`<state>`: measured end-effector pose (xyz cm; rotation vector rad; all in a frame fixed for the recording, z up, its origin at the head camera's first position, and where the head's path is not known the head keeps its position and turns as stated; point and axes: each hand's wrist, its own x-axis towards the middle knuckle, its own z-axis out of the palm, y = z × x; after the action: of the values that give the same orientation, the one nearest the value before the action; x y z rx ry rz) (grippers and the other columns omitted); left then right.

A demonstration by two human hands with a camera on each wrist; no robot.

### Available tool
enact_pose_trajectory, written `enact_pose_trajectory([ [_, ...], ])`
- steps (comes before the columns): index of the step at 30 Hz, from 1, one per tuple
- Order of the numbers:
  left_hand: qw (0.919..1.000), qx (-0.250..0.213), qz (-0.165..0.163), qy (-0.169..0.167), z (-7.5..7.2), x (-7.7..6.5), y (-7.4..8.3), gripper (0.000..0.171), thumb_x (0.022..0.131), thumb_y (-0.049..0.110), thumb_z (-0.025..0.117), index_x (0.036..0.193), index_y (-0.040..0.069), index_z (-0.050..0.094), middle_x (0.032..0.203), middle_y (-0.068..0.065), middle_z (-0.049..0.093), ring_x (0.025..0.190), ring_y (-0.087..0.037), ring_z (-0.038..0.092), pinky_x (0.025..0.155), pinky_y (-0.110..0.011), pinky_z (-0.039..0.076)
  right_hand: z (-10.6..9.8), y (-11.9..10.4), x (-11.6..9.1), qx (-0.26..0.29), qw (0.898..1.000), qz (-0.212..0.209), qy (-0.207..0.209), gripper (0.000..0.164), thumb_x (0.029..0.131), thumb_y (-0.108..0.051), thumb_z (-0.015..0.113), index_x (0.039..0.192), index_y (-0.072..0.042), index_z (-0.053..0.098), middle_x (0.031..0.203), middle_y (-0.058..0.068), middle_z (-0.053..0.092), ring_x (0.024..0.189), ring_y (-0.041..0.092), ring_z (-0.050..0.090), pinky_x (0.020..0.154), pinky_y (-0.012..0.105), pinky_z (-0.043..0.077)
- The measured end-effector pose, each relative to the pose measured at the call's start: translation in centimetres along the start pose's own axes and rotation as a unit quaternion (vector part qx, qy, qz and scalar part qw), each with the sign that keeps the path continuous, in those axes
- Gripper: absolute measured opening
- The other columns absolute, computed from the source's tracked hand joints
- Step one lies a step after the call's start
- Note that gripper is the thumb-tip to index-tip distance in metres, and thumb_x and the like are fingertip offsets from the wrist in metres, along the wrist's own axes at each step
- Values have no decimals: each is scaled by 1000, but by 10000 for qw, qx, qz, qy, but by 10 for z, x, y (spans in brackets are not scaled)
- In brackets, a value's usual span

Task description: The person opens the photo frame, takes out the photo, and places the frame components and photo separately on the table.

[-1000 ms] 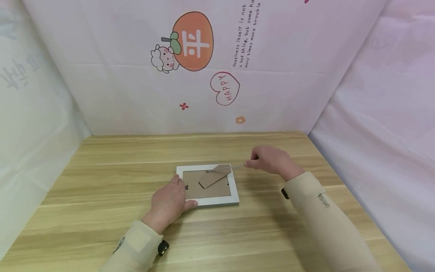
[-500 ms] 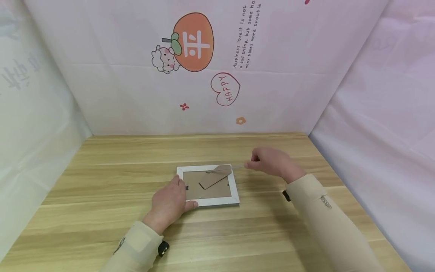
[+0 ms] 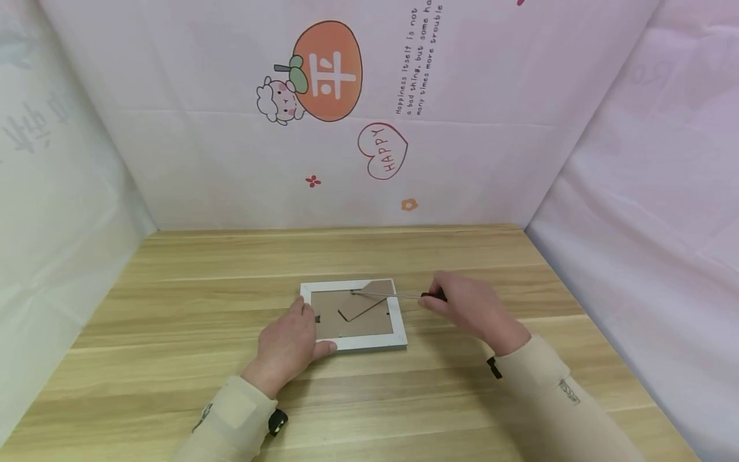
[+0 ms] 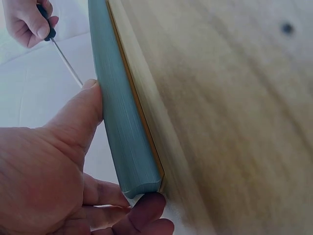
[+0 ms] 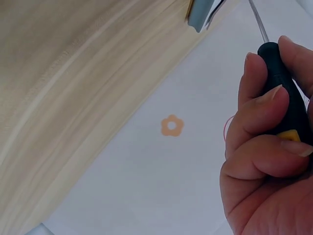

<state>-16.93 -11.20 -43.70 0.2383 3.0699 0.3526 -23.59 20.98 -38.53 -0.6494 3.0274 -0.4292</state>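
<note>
Drawing nearer the person's body than half a second ago, the right hand [image 3: 470, 307] is now bringing the dark handle of a screwdriver [image 5: 279, 68] into the head view. White sheets [image 3: 473, 160] are walling the scene at the back and sides, the back one showing an orange fruit [image 3: 348, 48], a heart [image 3: 372, 162] reading HAPPY and small flowers [image 3: 314, 181]. Below, a wood-grain bench [image 3: 231, 269] is stretching toward the person, whose beige sleeves [image 3: 231, 410] are reaching in from the near side. Lying back up near the middle of the bench, a white-bordered picture frame [image 3: 369, 342] is resting between the arms. The left hand [image 3: 287, 343] is holding its left end, thumb along the near edge, fingers curling about the corner. Across the brown backing board [image 3: 364, 327], a brown flap [image 3: 366, 306] is lying slantwise and overlapping the border. The right grip is wrapping the screwdriver's handle, its thin shaft crossing above the flap; whether the tip is touching the frame cannot be told. Black wristbands [image 3: 278, 421] are showing at both cuffs, and small dark tabs [image 3: 317, 319] are dotting the board's edges.
</note>
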Motion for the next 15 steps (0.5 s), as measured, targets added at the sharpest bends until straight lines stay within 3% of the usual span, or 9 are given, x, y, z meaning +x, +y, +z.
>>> enact_pose_trajectory([
  [9,9999,82,3,-120,-2,1,0,90,80,62,67,131,-10,50,150,-31,35,86,-32,63,47,-36,48,3,-5,-9,-72,9992,-173,351,27,89,-46,65,83,-21,57,68,-11,56,56,8,47,47,30,41],
  [15,9999,18,30,-111,0,1,0,93,80,62,66,134,-11,46,150,-31,35,109,-40,59,54,-39,53,7,-6,-10,-225,9984,-180,487,27,89,-45,65,81,-21,55,63,-12,53,52,7,46,44,29,39],
])
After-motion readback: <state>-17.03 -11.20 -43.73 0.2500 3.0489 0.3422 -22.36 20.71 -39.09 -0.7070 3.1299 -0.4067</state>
